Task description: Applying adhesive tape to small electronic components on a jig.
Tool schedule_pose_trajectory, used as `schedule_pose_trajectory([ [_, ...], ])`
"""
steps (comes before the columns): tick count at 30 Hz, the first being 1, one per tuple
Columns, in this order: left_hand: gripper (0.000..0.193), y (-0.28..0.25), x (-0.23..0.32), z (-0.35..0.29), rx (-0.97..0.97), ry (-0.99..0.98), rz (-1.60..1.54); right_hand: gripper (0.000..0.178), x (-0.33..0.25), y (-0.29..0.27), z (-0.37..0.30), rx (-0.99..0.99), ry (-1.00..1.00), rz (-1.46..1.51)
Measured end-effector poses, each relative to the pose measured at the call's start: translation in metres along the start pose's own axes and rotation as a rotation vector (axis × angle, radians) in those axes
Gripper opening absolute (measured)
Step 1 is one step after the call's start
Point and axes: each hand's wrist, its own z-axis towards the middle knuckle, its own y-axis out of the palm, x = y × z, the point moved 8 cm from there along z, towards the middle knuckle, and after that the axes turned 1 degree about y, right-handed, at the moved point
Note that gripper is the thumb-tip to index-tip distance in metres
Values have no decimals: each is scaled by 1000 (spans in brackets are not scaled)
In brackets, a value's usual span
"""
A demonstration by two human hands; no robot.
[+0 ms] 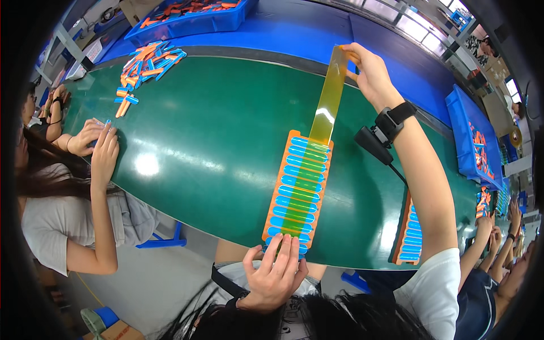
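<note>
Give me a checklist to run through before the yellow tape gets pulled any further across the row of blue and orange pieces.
1. Left hand pins the near end of the row of pieces: ok, fingers press down on it.
2. Right hand grips the free end of the yellow tape: ok, pinched at the top.
3. Tape taut, no slack: ok, it runs straight up from the row.
4. Tape centred along the row: ok, it lies down the middle.
5. Tape stuck flat without bubbles: cannot tell.
6. Green belt beside the row free of loose pieces: ok, the loose pile lies far off.
</note>
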Motion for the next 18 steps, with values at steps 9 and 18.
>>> schedule_pose_trajectory([
  [9, 40, 0, 4, 2, -55, 42, 74, 20, 11, 7, -1, -60, -43, -137],
  [18, 43, 1, 0, 2, -108, 60, 62, 23, 19, 2, 2, -78, 12, -196],
])
